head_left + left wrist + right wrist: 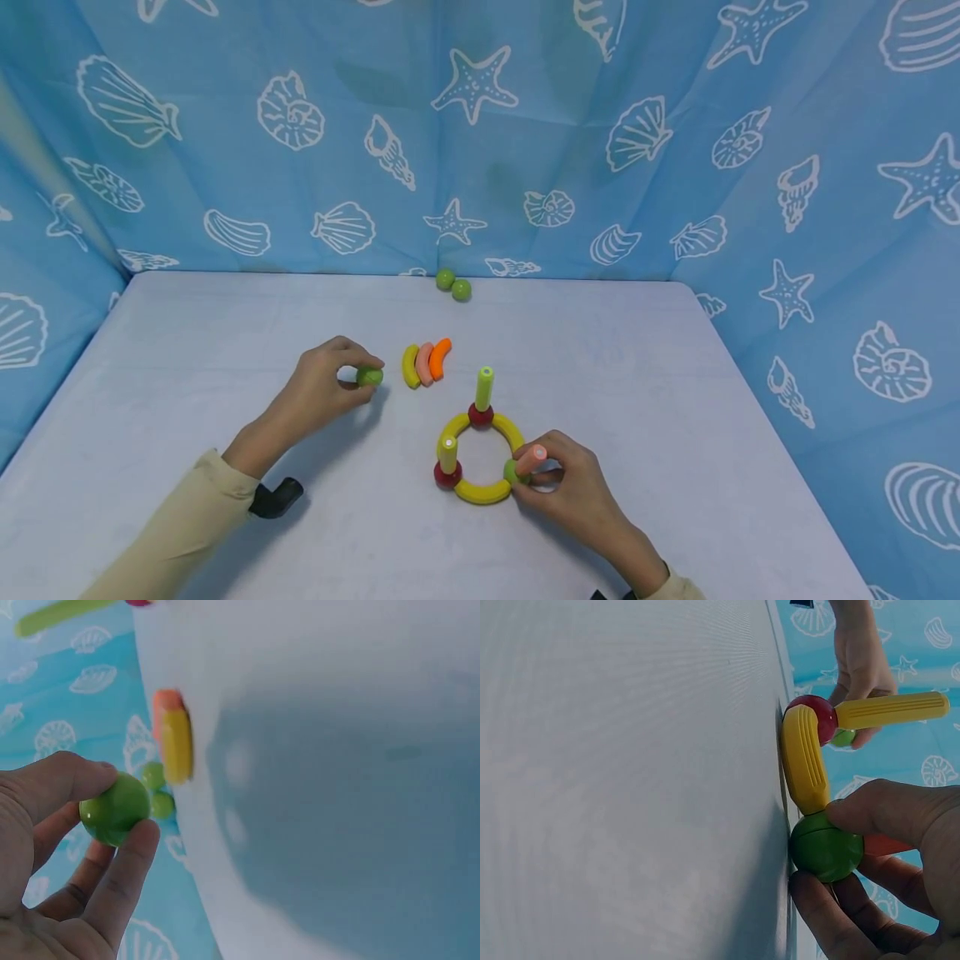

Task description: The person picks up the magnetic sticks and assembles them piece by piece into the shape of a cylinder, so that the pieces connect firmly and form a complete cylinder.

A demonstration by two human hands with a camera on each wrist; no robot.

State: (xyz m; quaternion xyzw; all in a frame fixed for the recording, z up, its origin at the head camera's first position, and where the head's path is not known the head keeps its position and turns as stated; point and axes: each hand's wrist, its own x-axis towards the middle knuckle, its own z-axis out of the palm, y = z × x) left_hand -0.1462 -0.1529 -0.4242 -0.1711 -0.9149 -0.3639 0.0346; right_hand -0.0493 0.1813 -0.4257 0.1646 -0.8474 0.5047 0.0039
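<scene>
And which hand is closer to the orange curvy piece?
Left. The left hand is left of the orange curvy piece; the right hand is farther, to its right.

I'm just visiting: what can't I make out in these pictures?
Right wrist view: part of the pink stick, hidden behind the right hand.
Head view: part of the green ball in that hand, covered by it.
Left wrist view: most of a red ball, cut off by the top edge.
</scene>
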